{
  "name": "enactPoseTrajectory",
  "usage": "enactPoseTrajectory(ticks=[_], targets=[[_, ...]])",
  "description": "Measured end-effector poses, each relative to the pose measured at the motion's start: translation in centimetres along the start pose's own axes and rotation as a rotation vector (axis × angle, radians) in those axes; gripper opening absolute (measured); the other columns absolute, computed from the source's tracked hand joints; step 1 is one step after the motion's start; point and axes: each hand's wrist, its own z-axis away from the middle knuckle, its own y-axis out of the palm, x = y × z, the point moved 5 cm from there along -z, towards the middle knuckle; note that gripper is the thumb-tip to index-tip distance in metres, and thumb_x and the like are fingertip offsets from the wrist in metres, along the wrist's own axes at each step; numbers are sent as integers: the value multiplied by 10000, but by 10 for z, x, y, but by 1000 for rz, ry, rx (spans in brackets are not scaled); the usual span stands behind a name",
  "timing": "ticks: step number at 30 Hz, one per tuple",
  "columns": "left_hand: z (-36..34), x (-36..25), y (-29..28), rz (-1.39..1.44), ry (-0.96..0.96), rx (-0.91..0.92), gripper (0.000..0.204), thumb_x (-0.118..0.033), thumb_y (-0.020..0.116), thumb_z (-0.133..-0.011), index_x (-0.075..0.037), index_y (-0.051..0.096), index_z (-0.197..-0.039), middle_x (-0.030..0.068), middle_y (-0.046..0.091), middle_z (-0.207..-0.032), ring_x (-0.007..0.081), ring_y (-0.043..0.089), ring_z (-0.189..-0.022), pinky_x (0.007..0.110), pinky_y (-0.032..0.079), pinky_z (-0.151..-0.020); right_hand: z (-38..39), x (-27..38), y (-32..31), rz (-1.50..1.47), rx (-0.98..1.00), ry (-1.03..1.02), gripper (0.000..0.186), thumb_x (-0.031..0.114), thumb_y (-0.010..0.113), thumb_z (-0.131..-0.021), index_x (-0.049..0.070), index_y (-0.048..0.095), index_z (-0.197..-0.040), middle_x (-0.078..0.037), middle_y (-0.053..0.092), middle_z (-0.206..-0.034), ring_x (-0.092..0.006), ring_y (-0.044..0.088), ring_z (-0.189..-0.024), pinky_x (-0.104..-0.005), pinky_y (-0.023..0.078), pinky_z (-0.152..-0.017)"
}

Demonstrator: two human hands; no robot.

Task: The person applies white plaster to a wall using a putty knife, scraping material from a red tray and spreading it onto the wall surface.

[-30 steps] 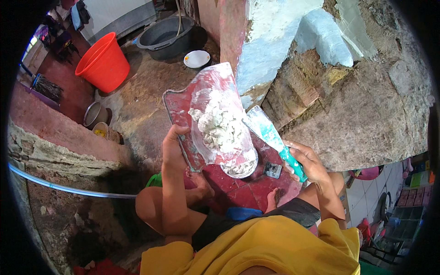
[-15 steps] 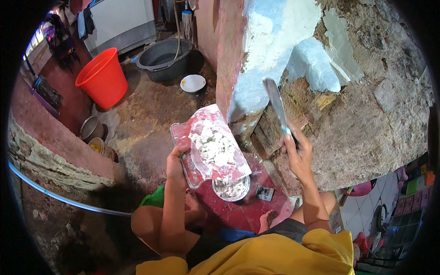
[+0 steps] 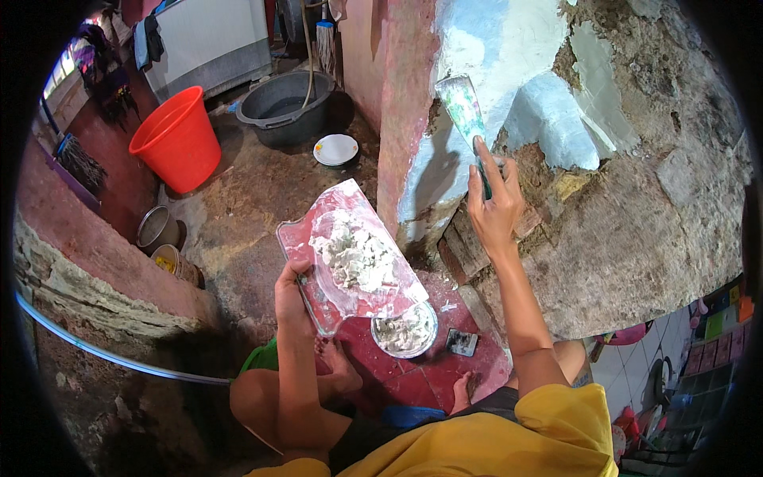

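Note:
My left hand [image 3: 296, 298] grips the edge of a red board [image 3: 298, 238] that carries a heap of white putty [image 3: 358, 258]. In my right hand [image 3: 494, 208] is a putty knife [image 3: 461, 107], its broad blade against or very near the wall [image 3: 509, 40], which is patched in white and pale blue. My forefinger lies along the knife toward the blade. Under the board's near corner, a bowl of white putty [image 3: 404, 332] stands on the red tiles, partly covered by the board. A small dark square object [image 3: 462, 342] lies beside the bowl.
Rough bare masonry [image 3: 660, 230] spreads to the right of the patched wall. Far left stand a red bucket [image 3: 179, 139] and a grey basin [image 3: 286, 107] with a hose. A white plate [image 3: 335, 149] sits near them. A blue-white pipe [image 3: 119, 354] crosses the lower left.
My right hand has moved up and forward, bringing the knife blade to the patched wall with its flat face showing. The board has shifted slightly left and nearer to me.

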Motion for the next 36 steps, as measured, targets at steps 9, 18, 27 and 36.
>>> enactPoseTrajectory(ticks=[9, 18, 27, 36], targets=[[-2, 1, 2, -53, 20, -12, 470, -115, 440, -785, 61, 457, -1220, 200, 580, -1144, 320, 607, -1002, 448, 502, -904, -3, 1, 14, 25, -58, -50, 441, 63, 655, -781, 193, 618, -1201, -67, 548, -849, -155, 523, -663, -281, 420, -518], [-3, 2, -3, -74, 22, -52, 446, -119, 460, -779, 49, 486, -1192, 186, 594, -1123, 313, 615, -982, 449, 507, -894, 16, 1, 24, 6, -7, -29, 460, 28, 656, -765, 149, 608, -1206, -106, 544, -863, -219, 557, -706, -310, 448, -566], [-4, 5, -1, -45, -6, -24, 436, -118, 463, -782, 43, 491, -1186, 182, 602, -1107, 311, 620, -969, 449, 513, -884, 6, 10, 21, -78, -62, -23, 480, -5, 628, -784, 138, 579, -1240, -111, 531, -920, -211, 546, -721, -312, 449, -583], [-2, 4, 0, -67, 15, -32, 439, -121, 458, -782, 45, 486, -1188, 184, 603, -1097, 310, 624, -959, 446, 515, -880, 18, 11, 35, -135, -1, 90, 493, -46, 576, -804, 105, 545, -1272, -134, 510, -920, -234, 531, -748, -320, 453, -623]])
